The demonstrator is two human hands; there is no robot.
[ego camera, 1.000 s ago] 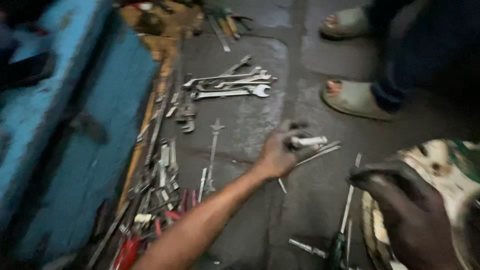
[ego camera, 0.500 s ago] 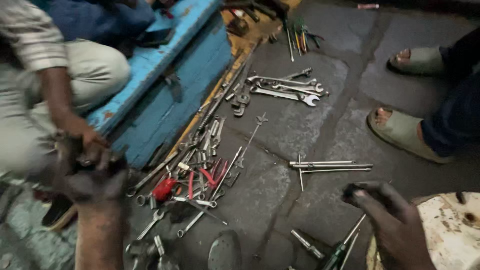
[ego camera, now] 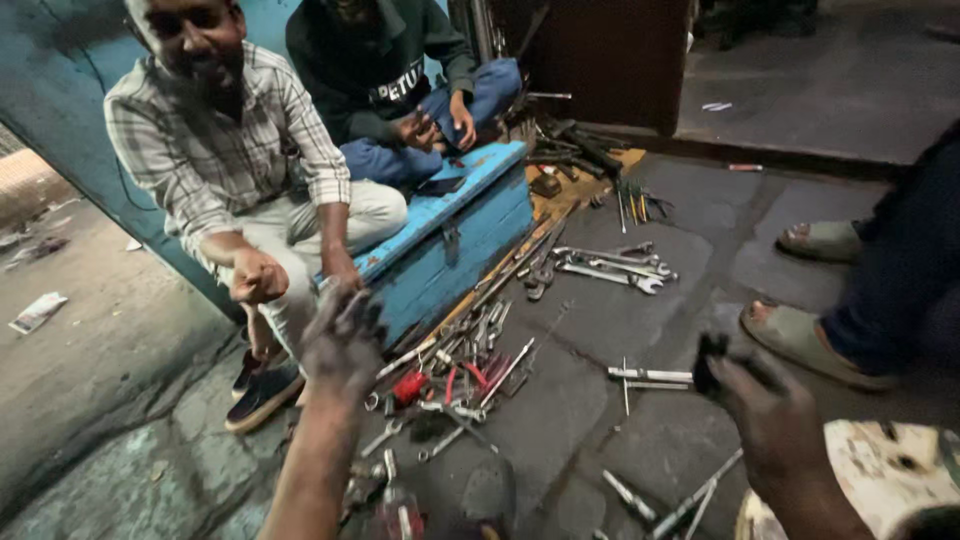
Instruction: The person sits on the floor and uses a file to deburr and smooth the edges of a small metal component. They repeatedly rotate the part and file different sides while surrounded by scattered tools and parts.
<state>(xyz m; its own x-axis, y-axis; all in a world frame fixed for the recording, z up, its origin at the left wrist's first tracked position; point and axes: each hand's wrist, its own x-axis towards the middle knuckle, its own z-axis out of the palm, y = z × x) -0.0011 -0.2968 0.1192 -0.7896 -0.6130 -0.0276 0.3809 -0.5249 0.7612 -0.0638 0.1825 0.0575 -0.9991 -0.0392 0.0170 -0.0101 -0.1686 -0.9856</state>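
Observation:
My left hand [ego camera: 340, 345], black with grease, is stretched out to the left, just below the hand [ego camera: 343, 270] of a seated person in a checked shirt. Something small and shiny shows between the two hands; who holds it is unclear. My right hand [ego camera: 775, 425], also greasy, hovers low at the right with its fingers loosely apart and nothing visible in it. It is above a worn white round part [ego camera: 880, 470]. Two thin steel rods [ego camera: 650, 377] lie on the floor just left of it.
A blue metal toolbox [ego camera: 455, 245] sits in the middle, with a second person sitting on it. Several spanners [ego camera: 610, 270] and a heap of loose tools [ego camera: 450, 385] cover the stone floor. A bystander's sandalled feet [ego camera: 810, 340] stand at the right.
My left hand left the rods on the floor and swung up and left to the seated person's hand. The view rose from the floor to the two seated people. My right hand stayed low.

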